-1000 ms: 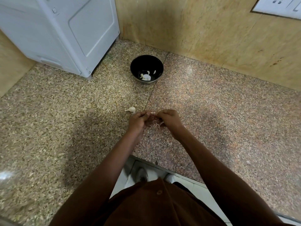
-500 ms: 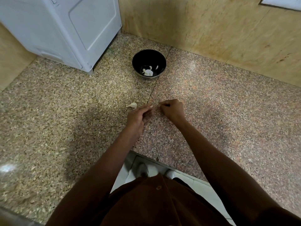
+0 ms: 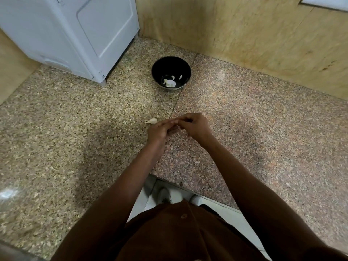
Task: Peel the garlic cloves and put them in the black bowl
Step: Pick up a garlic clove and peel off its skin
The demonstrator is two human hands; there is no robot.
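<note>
A black bowl (image 3: 160,67) stands at the back of the granite counter with several peeled white garlic pieces (image 3: 170,82) inside. One unpeeled garlic clove (image 3: 152,120) lies on the counter just left of my hands. My left hand (image 3: 157,132) and my right hand (image 3: 195,125) meet fingertip to fingertip in front of the bowl. They pinch a small garlic clove between them. That clove is almost wholly hidden by my fingers.
A white appliance (image 3: 75,32) stands at the back left, close to the bowl. A beige tiled wall (image 3: 244,31) runs behind the counter (image 3: 273,132). The counter's front edge cuts in near my body, with floor and shoes below. A bit of skin (image 3: 197,162) lies by my right forearm.
My hands drew apart half a second ago and have come back together. The view has shifted, so the bowl sits lower in the frame.
</note>
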